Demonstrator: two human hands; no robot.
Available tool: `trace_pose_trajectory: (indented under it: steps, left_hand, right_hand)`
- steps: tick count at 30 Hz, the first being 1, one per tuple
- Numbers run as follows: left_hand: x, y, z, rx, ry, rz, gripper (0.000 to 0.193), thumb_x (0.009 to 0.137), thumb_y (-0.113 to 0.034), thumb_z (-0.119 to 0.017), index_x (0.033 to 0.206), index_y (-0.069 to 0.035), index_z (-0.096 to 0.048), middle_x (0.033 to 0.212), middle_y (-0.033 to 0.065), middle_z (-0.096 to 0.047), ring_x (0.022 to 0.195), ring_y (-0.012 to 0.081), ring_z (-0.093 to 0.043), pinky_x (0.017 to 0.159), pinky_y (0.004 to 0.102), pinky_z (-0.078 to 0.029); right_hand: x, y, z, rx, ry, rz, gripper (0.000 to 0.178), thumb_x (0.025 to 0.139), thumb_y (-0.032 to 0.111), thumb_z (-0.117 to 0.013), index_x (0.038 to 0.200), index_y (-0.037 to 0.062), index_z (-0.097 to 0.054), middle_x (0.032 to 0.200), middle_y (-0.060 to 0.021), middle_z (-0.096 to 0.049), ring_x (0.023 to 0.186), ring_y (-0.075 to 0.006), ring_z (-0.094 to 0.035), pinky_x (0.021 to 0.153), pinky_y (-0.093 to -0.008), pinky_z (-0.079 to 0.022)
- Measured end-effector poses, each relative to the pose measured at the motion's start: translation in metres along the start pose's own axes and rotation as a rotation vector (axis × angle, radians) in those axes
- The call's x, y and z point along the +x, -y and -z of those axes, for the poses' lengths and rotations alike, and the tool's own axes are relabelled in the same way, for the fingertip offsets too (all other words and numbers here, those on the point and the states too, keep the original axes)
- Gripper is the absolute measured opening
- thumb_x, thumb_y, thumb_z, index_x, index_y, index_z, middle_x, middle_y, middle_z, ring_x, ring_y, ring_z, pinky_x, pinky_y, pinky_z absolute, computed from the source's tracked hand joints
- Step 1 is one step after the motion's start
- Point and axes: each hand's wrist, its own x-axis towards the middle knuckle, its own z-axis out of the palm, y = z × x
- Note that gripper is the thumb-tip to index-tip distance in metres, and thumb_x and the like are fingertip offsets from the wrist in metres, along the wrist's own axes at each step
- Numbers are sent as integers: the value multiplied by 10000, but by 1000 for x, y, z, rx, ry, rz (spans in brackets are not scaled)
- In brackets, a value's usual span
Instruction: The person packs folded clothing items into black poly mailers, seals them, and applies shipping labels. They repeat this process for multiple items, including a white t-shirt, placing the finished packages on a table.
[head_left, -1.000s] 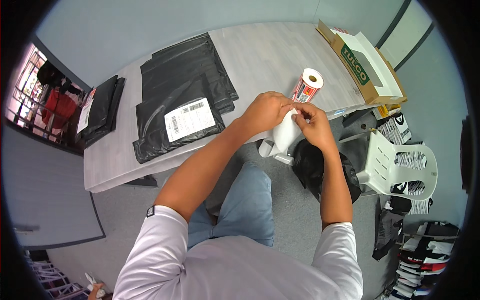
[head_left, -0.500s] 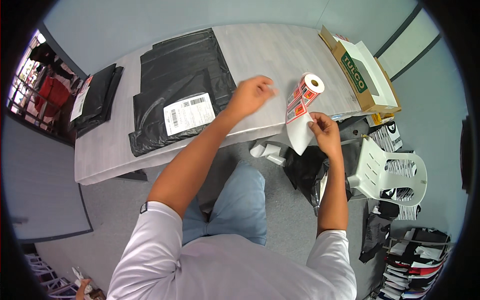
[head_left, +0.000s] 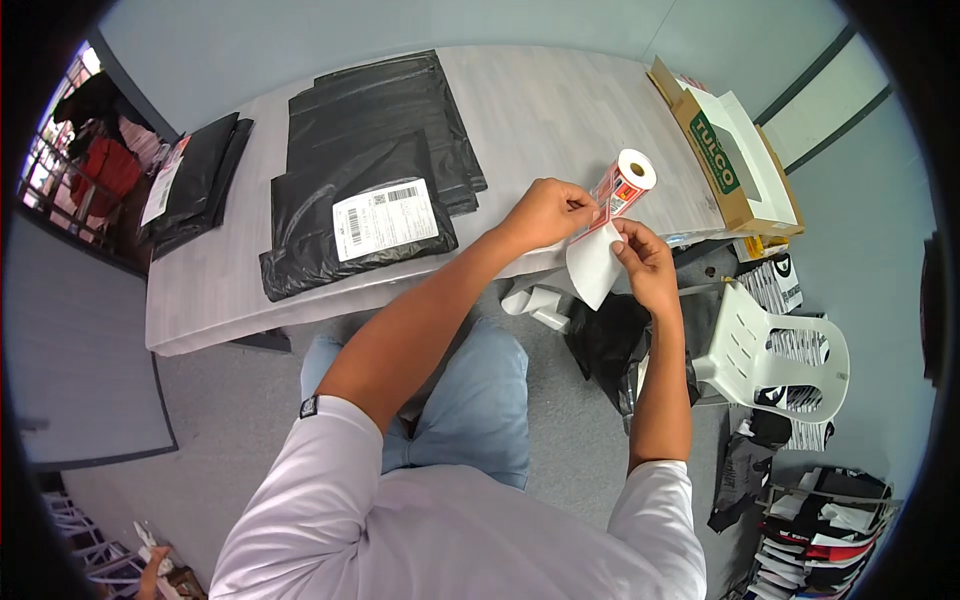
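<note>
A roll of red and white stickers point(head_left: 620, 185) stands near the front edge of the table, its strip unwound toward me. My right hand point(head_left: 647, 262) pinches the strip, and a bare white length of backing paper point(head_left: 592, 268) hangs below over the table edge. Against the printed part of the strip, my left hand point(head_left: 550, 212) has its thumb and fingers closed on a sticker's edge; the fingertips partly hide that spot. To the left lies a black plastic mailing bag point(head_left: 300, 225) with a white shipping label point(head_left: 383, 220), overlapping further black bags point(head_left: 370, 105).
More black parcels point(head_left: 205, 175) sit at the table's left end. An open cardboard box point(head_left: 735, 175) occupies the right end. Below on the right are a black plastic bag point(head_left: 605, 340), a white plastic chair point(head_left: 735, 345) and stacked folded clothes point(head_left: 825, 530). Curled backing paper point(head_left: 535, 303) hangs beneath the edge.
My left hand has moved right from above the table to the sticker strip and closed on it. My right hand keeps its pinch on the strip.
</note>
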Motion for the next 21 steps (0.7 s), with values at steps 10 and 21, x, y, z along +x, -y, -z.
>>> trace_pose_trajectory:
  steps: [10, 21]
  left_hand:
    - [10, 15, -4, 64, 108, -11, 237, 860, -148, -740, 1013, 33, -724, 853, 102, -729, 768, 124, -664, 718, 279, -534]
    - [-13, -10, 79, -158, -363, 158, 198, 903, -155, -688, 1057, -34, -716, 718, 52, -667, 628, 72, -603, 552, 228, -479]
  right_hand:
    - [-2, 0, -2, -31, 29, 6, 264, 936, -6, -601, 1200, -4, -622, 1029, -19, -659, 919, -82, -580, 846, -237, -457]
    - [-5, -61, 49, -279, -307, -37, 215, 889, -4, -648, 1100, -34, -627, 939, -11, -617, 832, -105, -557, 785, -245, -453]
